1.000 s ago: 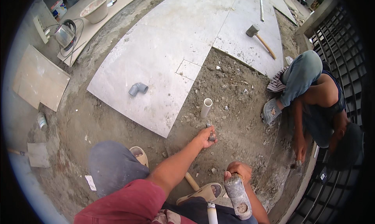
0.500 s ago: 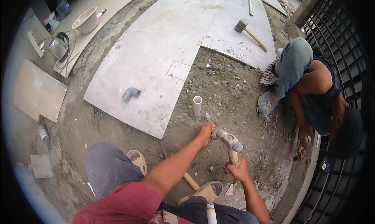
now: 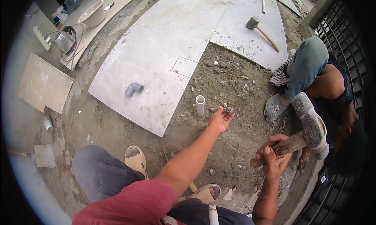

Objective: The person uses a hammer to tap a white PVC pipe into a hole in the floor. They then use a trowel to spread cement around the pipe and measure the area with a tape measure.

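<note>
Partway along, by the look of it: pale slabs [image 3: 145, 60] cover the far and left ground, while the earth patch [image 3: 235, 84] around the upright white pipe [image 3: 200, 106] lies loose and uncovered.
The left hand [image 3: 222, 120], palm turned up, has its fingers curled around a small metal tool [image 3: 229, 111], just right of the pipe; the tool's exact shape is unclear. Nearer and farther right, the right hand [image 3: 276, 156] grips the hammer [image 3: 312, 133] by its wooden handle, its head raised to the right, well apart from the small metal tool.
</note>
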